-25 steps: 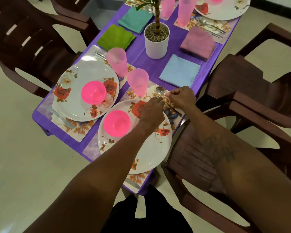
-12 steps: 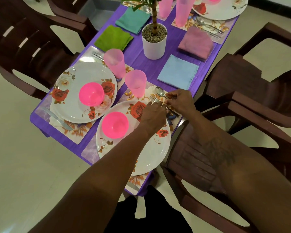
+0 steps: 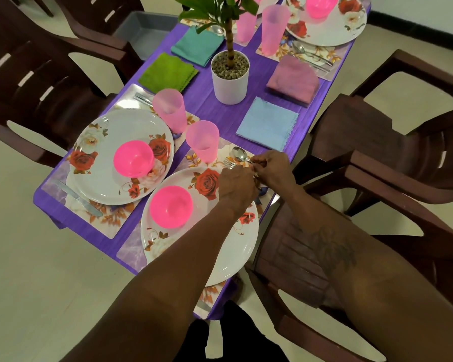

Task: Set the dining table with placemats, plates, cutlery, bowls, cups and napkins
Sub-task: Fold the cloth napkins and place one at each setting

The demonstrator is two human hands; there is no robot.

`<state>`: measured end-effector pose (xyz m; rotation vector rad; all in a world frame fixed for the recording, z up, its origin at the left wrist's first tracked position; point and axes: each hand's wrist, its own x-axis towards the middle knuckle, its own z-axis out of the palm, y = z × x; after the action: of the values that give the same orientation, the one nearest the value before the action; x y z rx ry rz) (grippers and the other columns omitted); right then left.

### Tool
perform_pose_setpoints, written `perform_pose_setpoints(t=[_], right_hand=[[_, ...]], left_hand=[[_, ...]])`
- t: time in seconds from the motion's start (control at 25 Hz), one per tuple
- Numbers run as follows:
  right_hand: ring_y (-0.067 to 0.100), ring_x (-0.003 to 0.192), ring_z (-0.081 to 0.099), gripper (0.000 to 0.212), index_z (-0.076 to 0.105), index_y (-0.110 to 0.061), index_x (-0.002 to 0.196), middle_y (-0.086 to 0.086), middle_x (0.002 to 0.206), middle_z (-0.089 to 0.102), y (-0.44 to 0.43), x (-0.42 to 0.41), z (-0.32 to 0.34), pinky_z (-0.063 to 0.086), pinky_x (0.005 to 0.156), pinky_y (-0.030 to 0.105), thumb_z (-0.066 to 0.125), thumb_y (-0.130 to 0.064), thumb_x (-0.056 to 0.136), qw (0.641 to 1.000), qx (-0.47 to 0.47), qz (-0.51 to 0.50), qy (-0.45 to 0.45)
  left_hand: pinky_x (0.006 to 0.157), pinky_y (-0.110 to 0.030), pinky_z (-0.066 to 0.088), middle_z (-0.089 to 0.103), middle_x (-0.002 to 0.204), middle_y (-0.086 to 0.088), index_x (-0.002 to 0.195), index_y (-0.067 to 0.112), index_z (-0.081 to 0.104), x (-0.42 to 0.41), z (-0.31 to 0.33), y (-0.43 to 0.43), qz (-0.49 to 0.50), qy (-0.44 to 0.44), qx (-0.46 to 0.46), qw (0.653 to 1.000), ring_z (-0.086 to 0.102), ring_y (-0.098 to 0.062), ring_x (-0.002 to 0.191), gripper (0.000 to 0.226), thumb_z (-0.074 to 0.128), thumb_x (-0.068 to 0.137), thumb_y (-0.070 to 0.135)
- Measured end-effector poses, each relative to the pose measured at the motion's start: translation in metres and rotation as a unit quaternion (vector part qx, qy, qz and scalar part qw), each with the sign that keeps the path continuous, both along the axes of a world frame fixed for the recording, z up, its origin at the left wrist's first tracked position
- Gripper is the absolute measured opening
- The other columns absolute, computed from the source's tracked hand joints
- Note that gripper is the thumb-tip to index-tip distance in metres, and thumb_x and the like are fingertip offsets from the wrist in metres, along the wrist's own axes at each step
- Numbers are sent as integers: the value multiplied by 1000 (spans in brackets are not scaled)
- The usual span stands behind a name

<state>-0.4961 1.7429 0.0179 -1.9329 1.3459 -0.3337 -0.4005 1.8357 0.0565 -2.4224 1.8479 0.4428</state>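
Step in hand: cutlery, at the right edge of the table [image 3: 215, 113]. The left hand [image 3: 237, 186] curls round the fork [image 3: 229, 164], the right hand [image 3: 272, 169] pinches the handle of the spoon [image 3: 239, 153] — both on the placemat [image 3: 192, 157] beside the plate [image 3: 220, 246]. Next move, as judged: align them parallel, then release.

Both bare forearms reach forward, the hands touching. The left hand [image 3: 237, 184] curls round a fork [image 3: 229, 164]; the right hand [image 3: 272, 169] pinches a spoon [image 3: 239, 154] by its handle.

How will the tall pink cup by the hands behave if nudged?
The tall pink cup looks like thin translucent plastic and empty, so probably light. Taller than wide, narrower at the base: likely tips easily. Smooth wall may be slippery.
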Motion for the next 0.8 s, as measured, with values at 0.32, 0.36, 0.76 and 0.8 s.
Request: perform_pose_setpoints(t=[0.32, 0.36, 0.76, 0.8], right_hand=[[7, 90, 69, 26, 78, -13, 116, 4, 109, 78, 4, 2, -4, 55, 83, 20, 77, -24, 93, 1000, 10, -8, -21], [7, 90, 69, 26, 78, -13, 116, 4, 110, 78, 3, 2, -4, 56, 85, 21, 77, -24, 93, 1000, 9, -5, -20], [25, 114, 63, 41, 72, -10, 125, 9, 124, 72, -35, -9, 3, 53, 95, 40, 73, -37, 94, 985, -166, -24, 49], [27, 115, 63, 41, 71, -9, 126, 10, 125, 71, -39, -9, 2, 52, 95, 41, 72, -36, 95, 979, -179, 10, 93]], left_hand=[[92, -35, 52, 69, 107, -11, 118, 6, 65, 1, 5, -1, 4, 13, 3, 1000, 66, -26, 98, 36, 55, 103, 38], [91, -35, 52, 69, 105, -11, 117, 6, 66, 1, 4, -1, 2, 14, 2, 1000, 66, -25, 97, 36, 56, 103, 38], [75, -33, 51, 71, 86, -6, 98, 10, 76, 7, -5, -2, 12, 4, -25, 1000, 66, -22, 76, 25, 65, 93, 32], [76, -34, 52, 72, 87, -6, 98, 10, 76, 8, -7, -2, 11, 3, -28, 1000, 68, -22, 77, 26, 65, 93, 33]])
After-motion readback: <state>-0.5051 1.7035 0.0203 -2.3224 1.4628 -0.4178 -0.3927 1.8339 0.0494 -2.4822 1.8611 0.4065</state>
